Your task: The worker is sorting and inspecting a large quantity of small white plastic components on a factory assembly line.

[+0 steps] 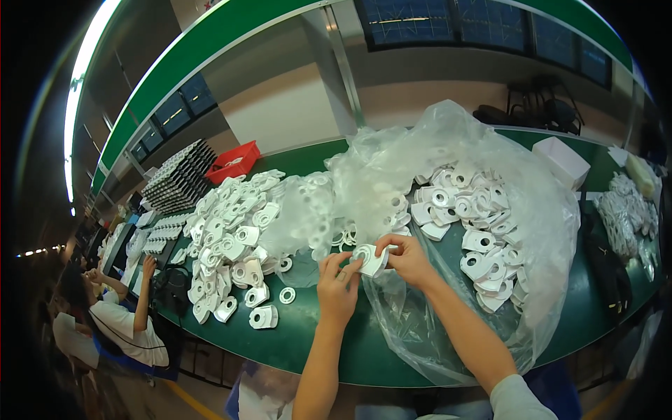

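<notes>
Between my two hands, above the green table, is a white plastic housing (372, 261) with a round hole. My left hand (337, 285) grips its left edge, fingers bent round it near the hole. The thumb and fingers of my right hand (408, 259) pinch its right side. To the left, a big heap of similar white housings (231, 238) spreads over the table, and a loose white ring (287, 295) lies at its near edge. More housings (483, 262) lie to the right, in and around a large clear plastic bag (448, 143).
Stacked dark trays (178, 178) and a red bin (234, 162) stand at the back left. A white box (561, 162) and bagged white parts (623, 213) are at the right. Another person (126, 318) sits farther left along the green table (308, 357).
</notes>
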`<state>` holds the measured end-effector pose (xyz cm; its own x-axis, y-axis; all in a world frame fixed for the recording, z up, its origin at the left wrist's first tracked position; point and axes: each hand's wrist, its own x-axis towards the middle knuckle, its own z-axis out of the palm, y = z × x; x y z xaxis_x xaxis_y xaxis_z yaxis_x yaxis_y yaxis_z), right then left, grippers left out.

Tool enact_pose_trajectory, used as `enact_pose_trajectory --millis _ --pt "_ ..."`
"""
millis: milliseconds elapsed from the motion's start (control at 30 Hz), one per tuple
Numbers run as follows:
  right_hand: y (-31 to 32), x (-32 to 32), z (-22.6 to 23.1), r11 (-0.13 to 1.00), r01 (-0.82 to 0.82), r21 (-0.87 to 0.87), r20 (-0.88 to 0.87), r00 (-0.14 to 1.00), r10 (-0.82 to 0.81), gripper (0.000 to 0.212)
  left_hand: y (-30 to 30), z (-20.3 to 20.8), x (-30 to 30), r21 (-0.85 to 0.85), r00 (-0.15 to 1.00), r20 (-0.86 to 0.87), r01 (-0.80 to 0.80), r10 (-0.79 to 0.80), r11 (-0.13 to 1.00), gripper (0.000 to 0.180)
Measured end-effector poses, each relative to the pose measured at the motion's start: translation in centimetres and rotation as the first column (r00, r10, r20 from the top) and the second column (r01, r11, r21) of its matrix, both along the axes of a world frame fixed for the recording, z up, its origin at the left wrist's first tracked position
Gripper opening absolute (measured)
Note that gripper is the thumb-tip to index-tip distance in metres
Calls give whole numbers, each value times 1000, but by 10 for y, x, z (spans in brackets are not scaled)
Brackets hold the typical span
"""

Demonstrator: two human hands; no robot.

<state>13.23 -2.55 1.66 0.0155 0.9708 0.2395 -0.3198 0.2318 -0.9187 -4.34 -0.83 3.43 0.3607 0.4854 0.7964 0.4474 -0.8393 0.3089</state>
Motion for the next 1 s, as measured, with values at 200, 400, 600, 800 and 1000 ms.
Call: enact_pose_trajectory --millis 200,400,600,800,1000 --pt "1 7 -11 930 -218 -297 -379 921 94 24 7 -10 -10 69 993 -115 8 0 998 32" --pt "6 -1 -31 957 -36 -289 -136 991 -4 31 36 -15 -4 -303 962 -120 200 -246 932 39" --pt "12 -8 -44 954 49 -295 -158 982 -100 30 77 -53 -11 -297 959 -259 -195 118 935 18" --pt "1 4 -31 964 78 -254 -190 973 -129 27 64 -52 7 -246 987 -160 -54 15 968 9" --pt "2 -2 -29 950 6 -313 -193 979 -69 19 64 -47 -8 -459 978 148 -64 148 886 19"
